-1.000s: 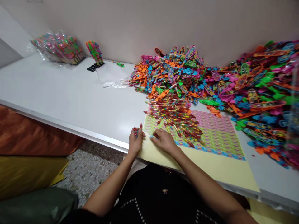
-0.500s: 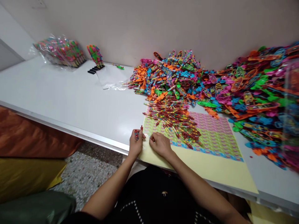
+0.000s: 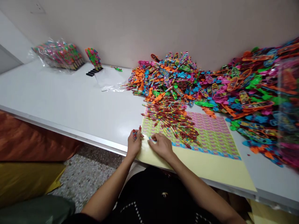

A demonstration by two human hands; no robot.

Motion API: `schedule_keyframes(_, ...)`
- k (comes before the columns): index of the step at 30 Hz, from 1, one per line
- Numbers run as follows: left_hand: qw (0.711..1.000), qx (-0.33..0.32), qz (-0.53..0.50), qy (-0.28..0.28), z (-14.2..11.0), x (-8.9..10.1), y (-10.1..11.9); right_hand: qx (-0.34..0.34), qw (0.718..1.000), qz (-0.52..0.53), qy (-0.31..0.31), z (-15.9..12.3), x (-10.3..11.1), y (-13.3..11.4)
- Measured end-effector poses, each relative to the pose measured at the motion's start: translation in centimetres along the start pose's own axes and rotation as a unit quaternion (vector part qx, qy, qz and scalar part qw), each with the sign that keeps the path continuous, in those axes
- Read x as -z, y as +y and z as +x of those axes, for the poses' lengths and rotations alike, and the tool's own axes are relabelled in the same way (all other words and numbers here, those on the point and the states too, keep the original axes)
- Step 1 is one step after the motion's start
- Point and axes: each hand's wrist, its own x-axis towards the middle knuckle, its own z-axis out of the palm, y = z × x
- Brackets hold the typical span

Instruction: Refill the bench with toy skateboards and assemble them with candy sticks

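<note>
My left hand [image 3: 134,143] is closed around a few slim red-tipped sticks [image 3: 135,134]. One red tip stands up above its thumb. Close beside it, my right hand [image 3: 162,145] rests over the left part of a sticker sheet [image 3: 217,140], by its blue strip. The right fingers are curled, with a gap between thumb and forefinger; I see nothing held there. Pink, green and blue rows cover the sheet, which has a plain yellow border. On top of it lies a heap of similar red-ended sticks [image 3: 173,118] with yellow and blue bands.
Behind the heap is a pile of colourful plastic pieces [image 3: 168,77], joined by a larger pile [image 3: 257,99] on the right. A black holder [image 3: 93,72] with upright pieces and a filled plastic bag [image 3: 60,56] stand far left on the white table [image 3: 70,102].
My right thumb and forefinger have moved apart from a closer pinch. My left hand keeps its grip on the sticks. The whole view has shifted slightly.
</note>
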Motion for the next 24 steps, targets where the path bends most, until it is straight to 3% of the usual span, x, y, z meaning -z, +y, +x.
schedule_keyframes(2,1.000,-0.002,0.003,0.000,0.0,0.0,0.1,-0.004,1.000,-0.003,0.004,0.0,-0.6,0.0)
schedule_keyframes(4,1.000,-0.001,-0.001,-0.002,0.0,0.0,0.1,-0.045,0.994,0.104,-0.003,0.7,-0.3,0.5)
schedule_keyframes(7,1.000,0.000,-0.013,-0.005,0.1,0.0,0.1,-0.101,0.956,0.275,-0.005,1.7,1.2,1.5)
schedule_keyframes(10,1.000,0.005,-0.018,0.005,0.0,-0.1,0.6,-0.105,0.935,0.337,0.034,1.7,2.5,1.2)
schedule_keyframes(12,0.998,0.026,-0.047,0.012,-0.3,-0.4,1.6,-0.057,0.944,0.317,0.074,1.0,2.9,-0.1)
schedule_keyframes(16,0.984,0.066,-0.165,-0.013,-1.6,-1.3,4.8,0.105,0.969,0.156,0.163,-0.4,2.9,-3.4)
schedule_keyframes(20,0.973,0.072,-0.218,-0.029,-2.8,-2.3,7.3,0.250,0.937,0.036,0.240,-0.7,3.0,-4.9)
schedule_keyframes(24,0.971,0.078,-0.223,-0.032,-3.5,-2.8,8.1,0.303,0.916,-0.039,0.262,-0.7,3.3,-5.1)
